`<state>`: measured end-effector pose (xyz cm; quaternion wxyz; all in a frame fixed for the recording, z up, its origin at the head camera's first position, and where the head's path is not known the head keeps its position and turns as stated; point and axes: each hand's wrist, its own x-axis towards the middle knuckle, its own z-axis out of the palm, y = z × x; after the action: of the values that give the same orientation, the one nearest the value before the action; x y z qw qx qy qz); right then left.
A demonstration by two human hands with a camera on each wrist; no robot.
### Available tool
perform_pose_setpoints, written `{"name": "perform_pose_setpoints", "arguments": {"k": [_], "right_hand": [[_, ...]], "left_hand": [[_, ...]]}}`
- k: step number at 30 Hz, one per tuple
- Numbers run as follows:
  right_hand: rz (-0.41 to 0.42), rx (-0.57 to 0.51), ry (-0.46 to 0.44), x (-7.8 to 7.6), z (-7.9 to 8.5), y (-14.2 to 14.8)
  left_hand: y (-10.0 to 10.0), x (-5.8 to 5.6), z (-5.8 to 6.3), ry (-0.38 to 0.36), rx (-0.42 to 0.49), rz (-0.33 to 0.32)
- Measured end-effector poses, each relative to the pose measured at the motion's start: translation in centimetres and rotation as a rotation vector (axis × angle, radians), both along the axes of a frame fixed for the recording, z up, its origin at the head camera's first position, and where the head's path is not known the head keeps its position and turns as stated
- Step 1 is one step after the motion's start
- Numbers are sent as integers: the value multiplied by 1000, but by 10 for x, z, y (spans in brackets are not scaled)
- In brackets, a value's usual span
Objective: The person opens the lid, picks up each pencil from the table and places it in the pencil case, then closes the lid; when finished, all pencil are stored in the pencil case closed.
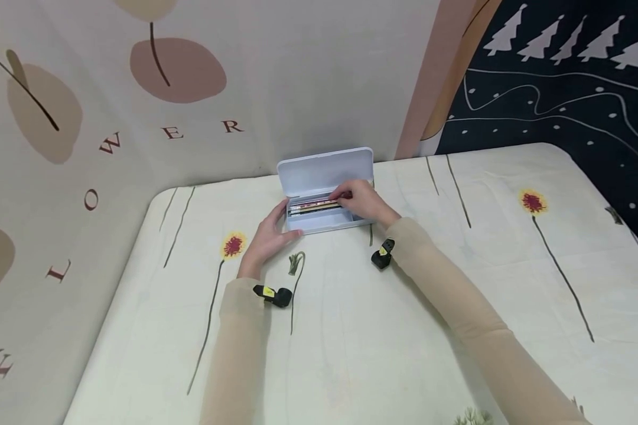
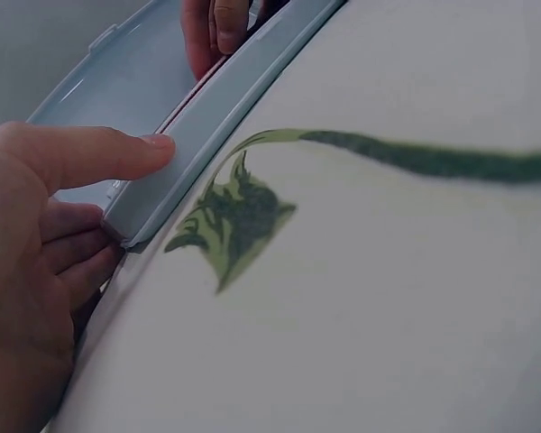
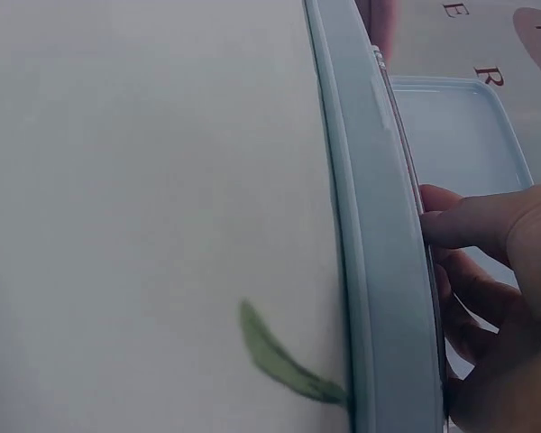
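A pale blue pencil case lies on the cloth with its lid raised at the back. Several pencils lie lengthwise inside it. My left hand grips the case's left end; in the left wrist view the thumb rests on the front rim and the other fingers are bent at the end wall. Over the right half of the case, my right hand pinches a pencil between thumb and fingers. In the right wrist view that pencil runs along the front wall, its far part hidden by the fingers.
A cream cloth with printed flowers and stems covers the surface. Directly behind the case hangs a pale printed fabric. Dark fabric with white trees hangs at the right. Small black cameras are worn on both wrists.
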<state>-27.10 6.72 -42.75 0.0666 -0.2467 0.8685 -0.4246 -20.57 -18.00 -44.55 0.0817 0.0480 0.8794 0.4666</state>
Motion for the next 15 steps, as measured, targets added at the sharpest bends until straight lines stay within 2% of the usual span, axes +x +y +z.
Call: {"name": "perform_pose_setpoints", "arguments": {"k": [5,8,12,15], "right_hand": [[-30,-22,1,1,1,0],[-54,-61,3,2,5,3],[-93,-118,41,2,11,13],[-126,-144,86,3,16,23]], "left_hand": [[-1,0,-1,8,16,-12],[-4,0,0,1,82,-20],[-10,-1,6,-28,173,-8],[-13,-3,15,-38,184,-5]]}}
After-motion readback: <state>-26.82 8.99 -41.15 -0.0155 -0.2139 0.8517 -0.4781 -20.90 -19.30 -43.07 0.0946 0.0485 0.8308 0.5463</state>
